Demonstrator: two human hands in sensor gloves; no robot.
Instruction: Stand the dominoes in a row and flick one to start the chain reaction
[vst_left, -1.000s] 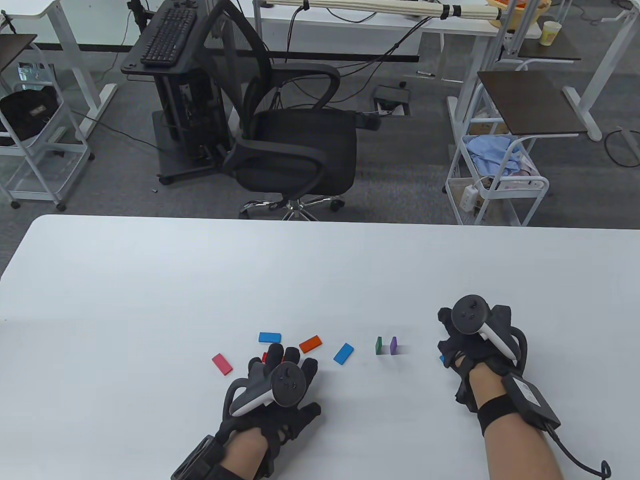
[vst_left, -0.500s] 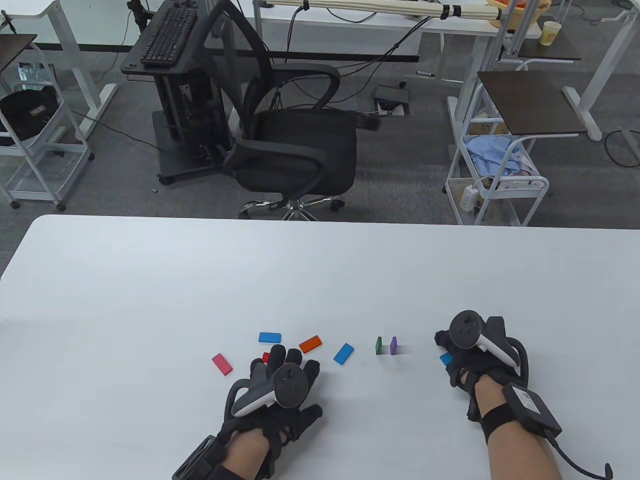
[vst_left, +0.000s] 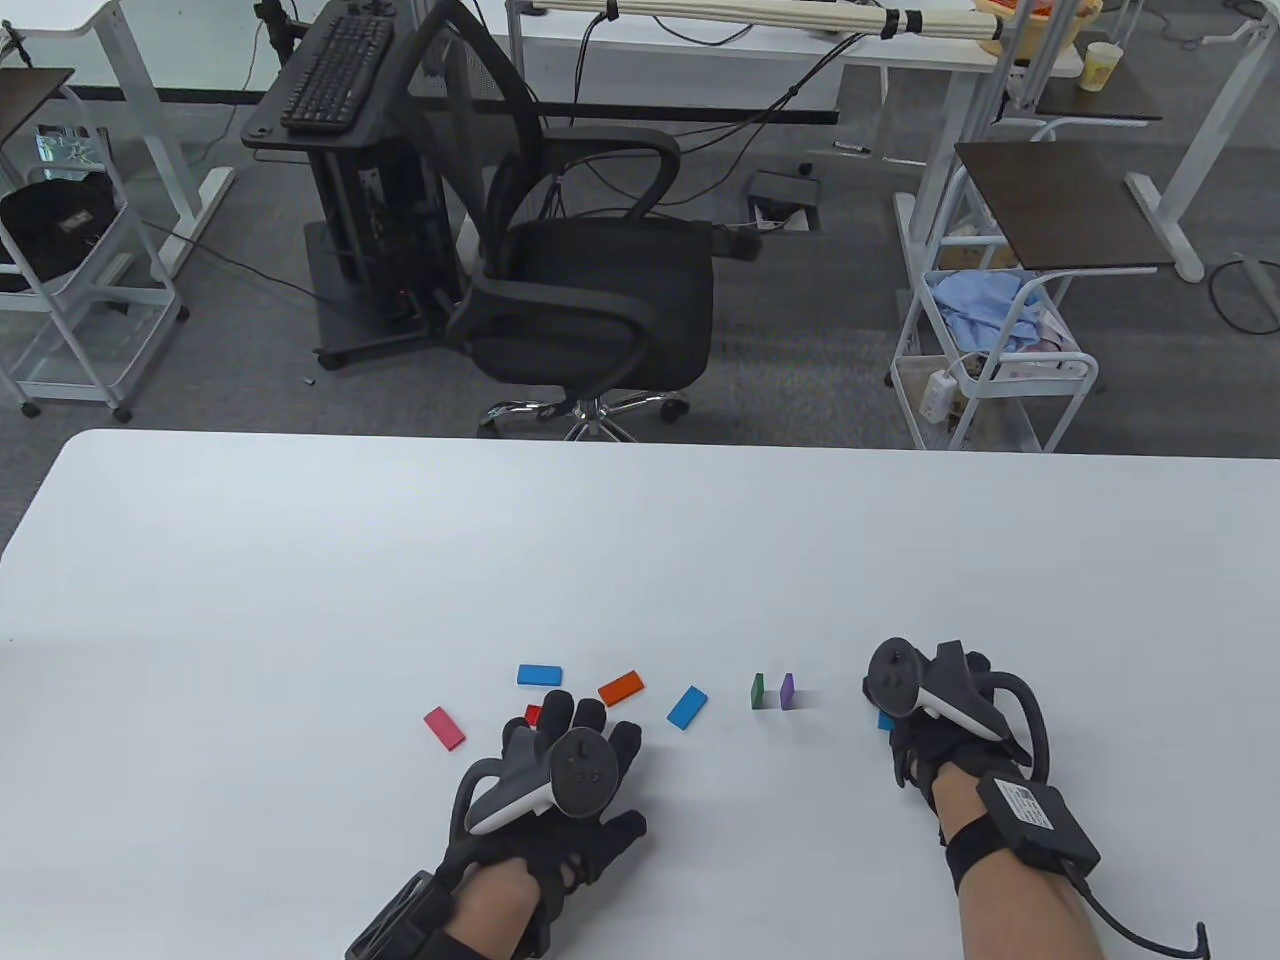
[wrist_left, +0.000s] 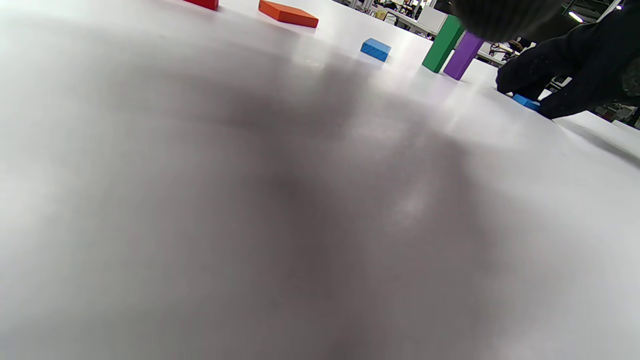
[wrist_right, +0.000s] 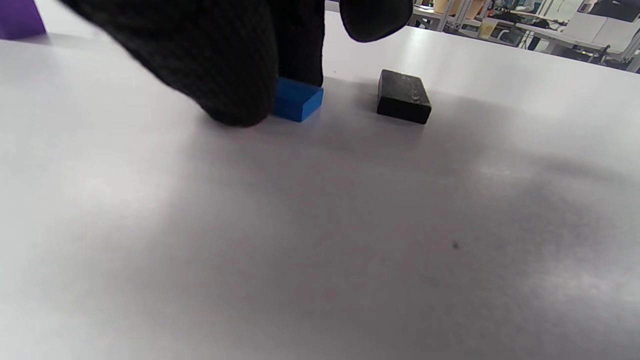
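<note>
A green domino (vst_left: 758, 690) and a purple domino (vst_left: 787, 690) stand upright side by side. Lying flat to their left are a blue domino (vst_left: 687, 706), an orange one (vst_left: 621, 687), another blue one (vst_left: 539, 675) and a pink one (vst_left: 444, 727). My left hand (vst_left: 568, 722) lies flat on the table with fingers spread, its tips beside a red domino (vst_left: 532, 714). My right hand (vst_left: 888, 706) pinches a flat blue domino (wrist_right: 296, 101) between thumb and fingers, right of the purple one. A black domino (wrist_right: 403, 96) lies flat just beyond it.
The white table (vst_left: 400, 560) stretches far ahead of the dominoes. Past its far edge stand a black office chair (vst_left: 590, 300) and a white wire cart (vst_left: 990, 370).
My right hand has come down and toward me, turning over the blue domino until its fingers closed on it. The left hand and the other dominoes have stayed put.
</note>
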